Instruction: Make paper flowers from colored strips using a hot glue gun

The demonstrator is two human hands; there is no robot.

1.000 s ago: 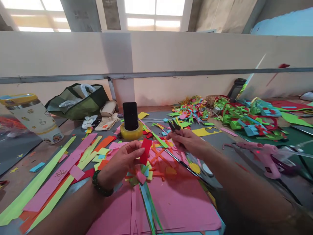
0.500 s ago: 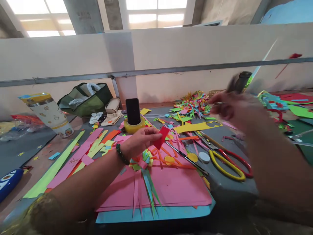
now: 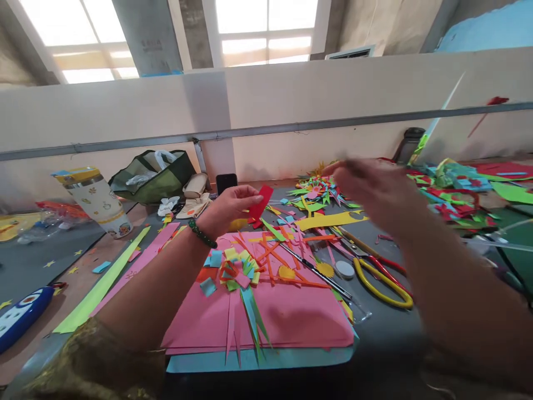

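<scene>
My left hand (image 3: 234,208), with a dark green bead bracelet on its wrist, pinches a small red paper piece (image 3: 261,203) between thumb and fingers. It hovers above the back edge of a pink paper stack (image 3: 300,316). On that stack lies a paper flower (image 3: 240,271) of yellow, orange and blue strips, with long pointed pink, blue and green tails. My right hand (image 3: 370,186) is raised on the right, over a yellow paper strip (image 3: 328,220). Motion smears its fingers, so I cannot make out anything in them. Yellow-handled scissors (image 3: 385,286) lie below it.
A phone (image 3: 226,182) stands behind my left hand. A tumbler (image 3: 97,203), a green bag (image 3: 156,175) and long paper strips (image 3: 106,283) are at left. Paper flowers (image 3: 318,189) pile up by the wall. A dark upright object (image 3: 410,145) stands at back right.
My right hand has moved left, away from the dark object at the back right. My left hand has shifted up and back, still pinching the red paper piece. The view has tilted slightly.
</scene>
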